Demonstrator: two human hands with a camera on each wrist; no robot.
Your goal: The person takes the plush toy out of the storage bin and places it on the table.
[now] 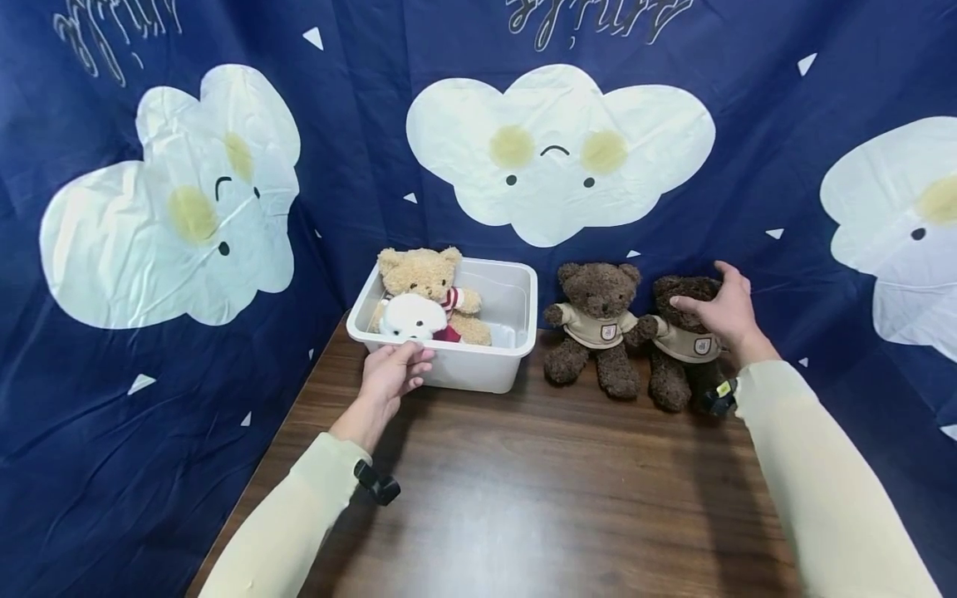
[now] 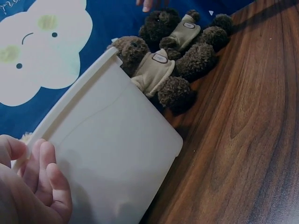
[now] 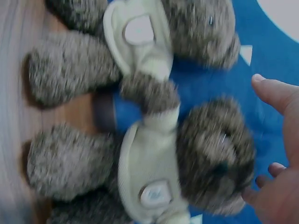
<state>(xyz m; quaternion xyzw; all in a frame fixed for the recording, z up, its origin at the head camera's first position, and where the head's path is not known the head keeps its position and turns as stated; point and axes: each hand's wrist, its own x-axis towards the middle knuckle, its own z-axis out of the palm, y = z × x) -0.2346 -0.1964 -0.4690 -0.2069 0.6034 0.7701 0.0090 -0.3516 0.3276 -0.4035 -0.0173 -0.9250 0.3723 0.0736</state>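
My left hand [image 1: 391, 375] pinches the front rim of a light grey plastic bin [image 1: 478, 370], thumb over the edge and fingers outside. Inside the bin, a tan teddy bear [image 1: 422, 274] with a striped scarf sits behind a white plush toy [image 1: 413, 316]. Two dark brown teddy bears in beige sweaters sit to the right, the left bear [image 1: 598, 291] beside the right bear [image 1: 673, 382]. Around the right bear's head my right hand [image 1: 728, 316] is spread, thumb in front of its face. The right wrist view shows thumb and fingers apart near that head; contact cannot be told.
A brown wooden table [image 1: 523, 482] carries the bin and bears near its back edge. Dark blue cloth [image 1: 359, 166] printed with white clouds hangs behind and at both sides.
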